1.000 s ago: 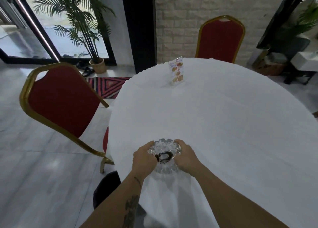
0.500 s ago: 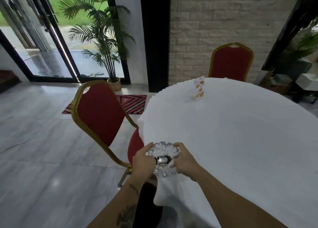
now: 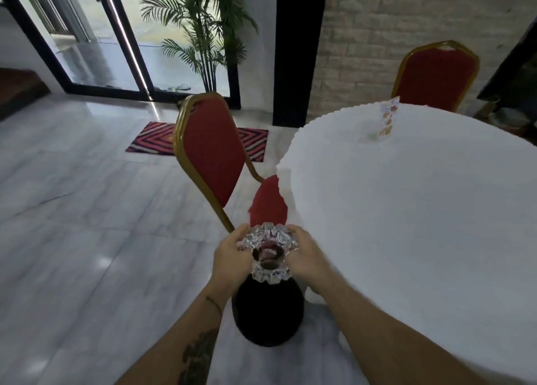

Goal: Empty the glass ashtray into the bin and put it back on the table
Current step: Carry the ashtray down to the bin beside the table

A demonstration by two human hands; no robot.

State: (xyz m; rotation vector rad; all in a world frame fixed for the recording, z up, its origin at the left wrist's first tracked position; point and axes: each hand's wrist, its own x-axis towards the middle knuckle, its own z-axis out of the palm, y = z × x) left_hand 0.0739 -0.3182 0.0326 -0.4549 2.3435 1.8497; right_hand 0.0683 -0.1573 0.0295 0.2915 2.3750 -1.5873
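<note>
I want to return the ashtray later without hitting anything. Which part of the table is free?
Nearly all the white table is bare; only the menu card stands near its far edge. It is crowded off the near-left edge: ashtray in both hands, above the black bin, beside the red chair.

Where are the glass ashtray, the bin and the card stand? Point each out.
glass ashtray [image 3: 268, 254], head view, bowl centre.
bin [image 3: 267, 315], head view, dark side below the ashtray.
card stand [image 3: 388, 117], head view, printed face.
</note>
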